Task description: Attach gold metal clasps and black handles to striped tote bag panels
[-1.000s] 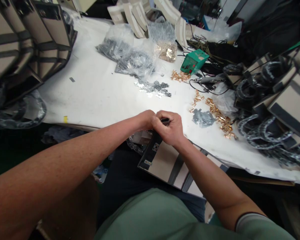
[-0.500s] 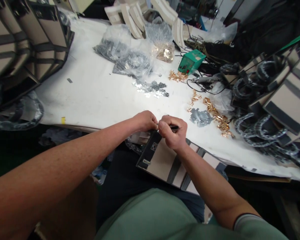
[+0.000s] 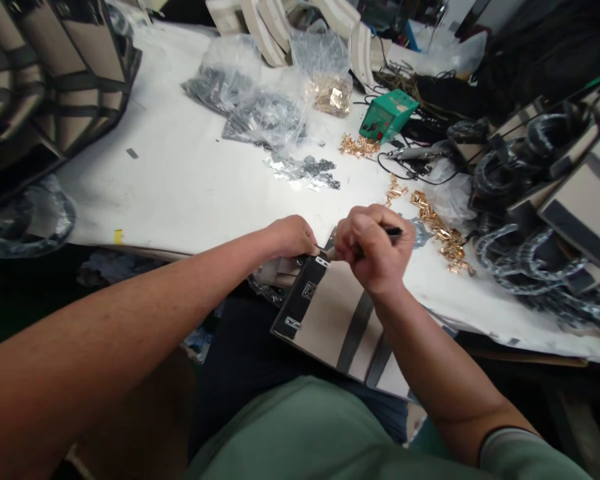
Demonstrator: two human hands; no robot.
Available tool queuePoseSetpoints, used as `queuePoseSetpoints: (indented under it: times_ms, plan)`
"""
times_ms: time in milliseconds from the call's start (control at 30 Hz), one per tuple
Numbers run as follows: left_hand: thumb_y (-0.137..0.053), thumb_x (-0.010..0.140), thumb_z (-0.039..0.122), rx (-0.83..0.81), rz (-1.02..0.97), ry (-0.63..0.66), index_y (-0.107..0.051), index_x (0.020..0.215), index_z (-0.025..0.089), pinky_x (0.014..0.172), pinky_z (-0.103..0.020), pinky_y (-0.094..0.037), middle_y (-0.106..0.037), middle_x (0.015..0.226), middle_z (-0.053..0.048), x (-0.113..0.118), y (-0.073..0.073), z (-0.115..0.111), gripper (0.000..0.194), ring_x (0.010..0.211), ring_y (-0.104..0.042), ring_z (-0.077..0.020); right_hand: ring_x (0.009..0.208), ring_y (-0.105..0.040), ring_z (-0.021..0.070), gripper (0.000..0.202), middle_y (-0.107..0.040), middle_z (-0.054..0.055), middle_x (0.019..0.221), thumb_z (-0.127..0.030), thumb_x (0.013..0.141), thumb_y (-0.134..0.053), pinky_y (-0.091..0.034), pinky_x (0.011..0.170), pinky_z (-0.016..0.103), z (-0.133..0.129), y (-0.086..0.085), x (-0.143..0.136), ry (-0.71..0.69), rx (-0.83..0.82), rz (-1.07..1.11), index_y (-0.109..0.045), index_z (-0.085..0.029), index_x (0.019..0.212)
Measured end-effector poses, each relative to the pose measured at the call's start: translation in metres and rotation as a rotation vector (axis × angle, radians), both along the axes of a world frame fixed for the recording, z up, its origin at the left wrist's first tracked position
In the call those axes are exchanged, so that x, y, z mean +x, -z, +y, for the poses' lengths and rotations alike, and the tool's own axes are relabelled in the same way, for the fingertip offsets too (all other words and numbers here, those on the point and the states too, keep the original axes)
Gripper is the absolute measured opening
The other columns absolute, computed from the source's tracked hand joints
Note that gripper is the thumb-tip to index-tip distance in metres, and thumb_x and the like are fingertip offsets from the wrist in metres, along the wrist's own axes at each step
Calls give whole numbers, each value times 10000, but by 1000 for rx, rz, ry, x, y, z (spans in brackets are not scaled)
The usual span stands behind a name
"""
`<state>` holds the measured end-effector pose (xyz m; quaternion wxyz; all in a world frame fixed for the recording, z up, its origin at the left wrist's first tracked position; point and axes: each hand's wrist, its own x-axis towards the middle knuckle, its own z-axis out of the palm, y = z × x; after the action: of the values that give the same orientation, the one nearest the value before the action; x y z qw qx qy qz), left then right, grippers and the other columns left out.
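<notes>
Grey pieces partly behind right hand

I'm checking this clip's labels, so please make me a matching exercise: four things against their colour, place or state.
Column 1
1. Box
2. Tape patch
3. Right hand
4. Left hand

Column 2
A. Yellow, at the near edge of the table
B. At one end of the panel's dark strip
C. Green, beside copper-coloured pieces
D. Closed around a dark object

Pairs: 1-C, 2-A, 3-D, 4-B
</notes>
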<state>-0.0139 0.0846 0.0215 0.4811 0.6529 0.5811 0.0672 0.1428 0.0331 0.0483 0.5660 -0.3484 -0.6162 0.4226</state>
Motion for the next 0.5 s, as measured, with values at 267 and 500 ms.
queuePoseSetpoints:
  times_ms: [267, 500]
  plan:
    - [-757, 667, 311, 14, -34, -5, -778, 744, 161, 554, -259, -329, -620, 574, 18, -3, 2, -5, 170, 575, -530, -135, 513, -438, 111, 417, -468, -31, 523, -435, 914, -603, -340, 516, 259, -4, -9, 12, 21, -107, -457, -532, -196, 580]
    - [-740, 774, 344, 182, 47, 74, -816, 931, 223, 682, -236, -490, -783, 855, 2, -8, -42, -43, 212, 781, -686, -159, 882, -697, 244, 302, -759, 53, 1074, -480, 868, -639, -506, 774, 324, -26, 7, 84, -75, -139, -1026, -779, -299, 1065]
